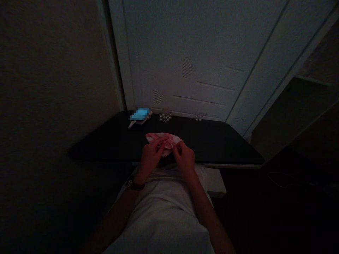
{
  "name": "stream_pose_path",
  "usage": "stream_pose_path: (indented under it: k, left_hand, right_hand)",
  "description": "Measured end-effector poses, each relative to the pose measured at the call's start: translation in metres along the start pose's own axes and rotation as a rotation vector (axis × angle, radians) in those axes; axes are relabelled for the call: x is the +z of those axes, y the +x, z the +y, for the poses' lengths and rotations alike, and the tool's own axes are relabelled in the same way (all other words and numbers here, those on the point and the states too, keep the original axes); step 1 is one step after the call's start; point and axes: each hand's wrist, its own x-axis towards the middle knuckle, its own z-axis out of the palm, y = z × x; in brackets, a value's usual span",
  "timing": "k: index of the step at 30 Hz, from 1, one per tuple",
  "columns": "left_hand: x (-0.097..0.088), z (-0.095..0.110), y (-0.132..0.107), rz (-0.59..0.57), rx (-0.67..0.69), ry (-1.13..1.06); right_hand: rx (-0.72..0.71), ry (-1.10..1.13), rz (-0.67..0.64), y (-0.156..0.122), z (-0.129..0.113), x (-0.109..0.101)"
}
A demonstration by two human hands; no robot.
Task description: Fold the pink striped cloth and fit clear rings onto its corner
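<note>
Over the near edge of the dark table [212, 141], both my hands are at a crumpled pink and white sheet [151, 137], which looks like cloth or soft paper. My left hand [151, 152] is closed on its left side, with fingers reaching across its middle. Fingers pinched together, my right hand [184, 155] grips the right side. A small clear, shiny bit seems to show between my fingertips, but the dim light hides what it is.
At the back left of the table lies a phone-like device with a lit, blurred screen [140, 114]. Two clusters of small clear pieces, one left [165, 116] and one right [198, 117], sit along the white panel [212, 42]. A white box [215, 181] is below the table edge.
</note>
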Motion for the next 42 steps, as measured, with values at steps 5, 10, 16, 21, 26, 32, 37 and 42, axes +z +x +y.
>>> stream_pose_path:
  k: [5, 10, 16, 21, 26, 32, 37, 42]
  left_hand:
    - [-0.0007, 0.0007, 0.0012, 0.005, -0.006, 0.004]
    - [-0.0022, 0.0022, 0.0011, -0.003, -0.023, 0.013]
    - [-0.0019, 0.0041, 0.0002, -0.014, -0.020, 0.010]
    - [-0.0003, 0.0039, -0.0004, 0.009, -0.014, -0.017]
    - [-0.0007, 0.0044, 0.0005, 0.048, 0.031, -0.028]
    - [-0.0005, 0.0068, 0.0021, 0.091, 0.118, 0.044]
    - [0.0003, 0.0057, 0.0017, 0.084, 0.126, 0.064]
    - [0.0013, 0.0028, 0.0009, 0.055, 0.107, 0.054]
  right_hand:
    - [-0.010, -0.005, -0.002, -0.0005, -0.0005, -0.0009]
    - [-0.013, -0.013, -0.001, -0.0012, -0.0011, -0.0015]
    - [0.011, -0.017, 0.006, -0.0001, -0.0012, -0.0001]
    - [0.042, -0.026, 0.027, 0.0001, -0.0012, 0.0008]
    - [0.042, -0.030, 0.027, 0.0001, -0.0014, 0.0006]
    - [0.026, -0.054, 0.011, 0.0001, -0.0008, 0.0008]
    - [-0.009, -0.091, -0.002, -0.0004, -0.0013, 0.0001]
    - [-0.040, -0.150, -0.023, -0.0002, -0.0023, -0.0010]
